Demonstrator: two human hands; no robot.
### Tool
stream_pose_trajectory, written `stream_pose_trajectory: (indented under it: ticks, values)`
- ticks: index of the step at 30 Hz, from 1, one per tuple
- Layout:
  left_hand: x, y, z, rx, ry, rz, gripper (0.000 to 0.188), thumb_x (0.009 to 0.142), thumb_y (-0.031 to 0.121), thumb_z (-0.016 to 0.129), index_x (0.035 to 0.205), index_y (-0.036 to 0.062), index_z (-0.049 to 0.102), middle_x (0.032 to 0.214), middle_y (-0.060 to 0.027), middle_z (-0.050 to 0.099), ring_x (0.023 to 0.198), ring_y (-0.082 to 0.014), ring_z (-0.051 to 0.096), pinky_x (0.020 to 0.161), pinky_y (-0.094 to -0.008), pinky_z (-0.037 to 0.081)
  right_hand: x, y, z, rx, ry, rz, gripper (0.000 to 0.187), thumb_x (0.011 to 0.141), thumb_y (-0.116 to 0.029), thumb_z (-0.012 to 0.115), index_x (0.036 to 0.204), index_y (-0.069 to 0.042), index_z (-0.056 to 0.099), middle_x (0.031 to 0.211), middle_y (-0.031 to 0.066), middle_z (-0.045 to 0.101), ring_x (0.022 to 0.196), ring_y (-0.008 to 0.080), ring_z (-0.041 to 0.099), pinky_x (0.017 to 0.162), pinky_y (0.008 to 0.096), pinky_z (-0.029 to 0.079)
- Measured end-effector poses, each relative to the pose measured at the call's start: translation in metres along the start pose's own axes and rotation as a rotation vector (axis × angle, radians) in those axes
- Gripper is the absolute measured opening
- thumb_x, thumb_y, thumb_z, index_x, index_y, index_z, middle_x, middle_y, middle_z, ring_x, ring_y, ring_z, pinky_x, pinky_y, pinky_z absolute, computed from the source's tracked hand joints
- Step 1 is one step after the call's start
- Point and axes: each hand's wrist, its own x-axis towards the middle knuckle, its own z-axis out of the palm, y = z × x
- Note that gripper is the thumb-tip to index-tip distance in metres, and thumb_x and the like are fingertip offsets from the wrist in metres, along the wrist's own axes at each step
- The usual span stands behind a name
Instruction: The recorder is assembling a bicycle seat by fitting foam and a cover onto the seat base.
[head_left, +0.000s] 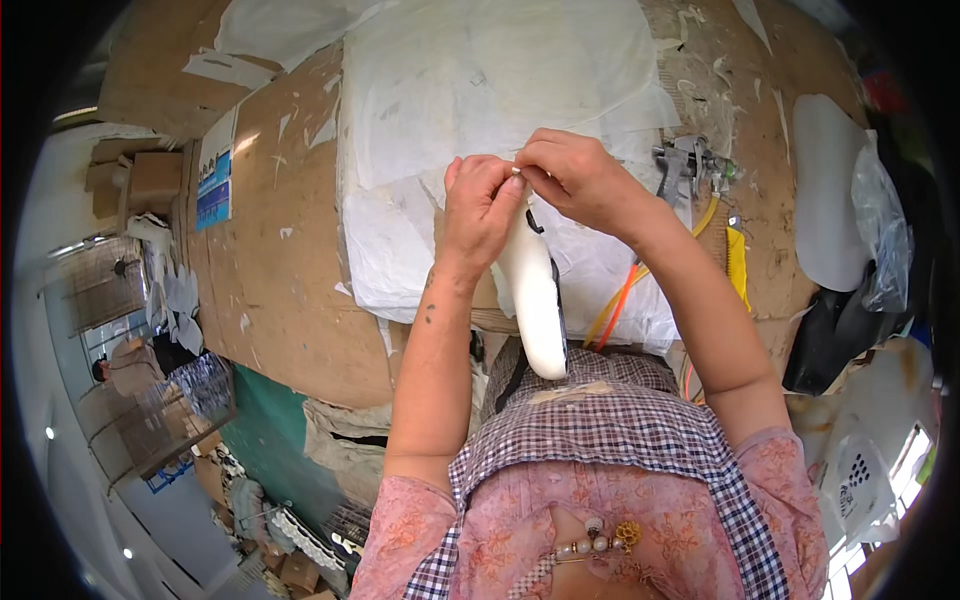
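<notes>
White object (pixel 535 300), far end at fingers (pixel 537 155)

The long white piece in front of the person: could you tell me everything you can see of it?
The long white piece is slim, smooth and slightly curved, with a rounded near end in front of the checked apron. Black edging runs down its right side. Its material is unclear. It points away from the body, its far end at the left hand; the right hand's fingertips meet there too, but their exact grip is hidden.

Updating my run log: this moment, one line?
left hand: holding white elongated piece; right hand: pinching its far end; metal tool: at right
</notes>
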Motion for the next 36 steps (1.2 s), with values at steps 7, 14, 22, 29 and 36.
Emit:
stream_pose_trajectory:
  ticks: [7,14,22,29,36]
  values:
    - [-0.003,-0.01,-0.004,-0.067,-0.018,0.012,0.012,0.084,0.016,0.053,0.084,0.0066,0.06,0.084,-0.0031,0.057,0.09,-0.0204,0.051,0.1,-0.0442,0.023,0.0,0.0,0.008,-0.044,0.013,-0.075,0.009,0.076,0.001,0.06,0.084,0.0,0.055,0.077,0.0109,0.055,0.069,0.0277,0.056,0.059,0.0344,0.046]
    - [0.008,-0.013,-0.004,-0.129,-0.064,0.082,0.009,0.081,0.015,0.055,0.08,0.007,0.06,0.079,-0.0028,0.058,0.086,-0.0205,0.05,0.089,-0.0374,0.03,-0.011,-0.007,0.022,-0.206,0.186,-0.012,0.008,0.076,-0.004,0.058,0.078,-0.002,0.05,0.074,0.0117,0.05,0.07,0.0291,0.053,0.062,0.0381,0.046]
    - [0.018,-0.018,0.005,-0.019,-0.232,0.335,0.009,0.079,0.009,0.056,0.083,0.0018,0.06,0.081,-0.0059,0.058,0.081,-0.0215,0.051,0.076,-0.0328,0.041,-0.063,-0.019,0.0,-0.474,0.535,0.284,0.006,0.078,-0.005,0.053,0.082,-0.002,0.05,0.077,0.0145,0.049,0.075,0.0315,0.053,0.065,0.0397,0.044]
    - [0.008,-0.028,-0.017,-0.283,-0.184,0.056,0.009,0.078,0.011,0.063,0.077,0.0032,0.06,0.073,-0.0051,0.057,0.079,-0.0214,0.049,0.069,-0.0335,0.041,-0.298,-0.101,-0.06,-0.714,-0.297,1.153,0.022,0.081,-0.017,0.049,0.073,0.002,0.053,0.074,0.0234,0.057,0.072,0.0394,0.055,0.065,0.0458,0.043]
    - [0.014,-0.021,-0.018,-0.141,-0.251,0.204,0.008,0.077,0.013,0.064,0.074,0.0065,0.062,0.077,-0.001,0.059,0.081,-0.0193,0.048,0.083,-0.0336,0.035,-0.216,-0.109,-0.041,-0.398,-0.042,1.046,0.015,0.079,-0.011,0.052,0.089,-0.001,0.058,0.086,0.0182,0.06,0.083,0.0344,0.058,0.072,0.041,0.045]
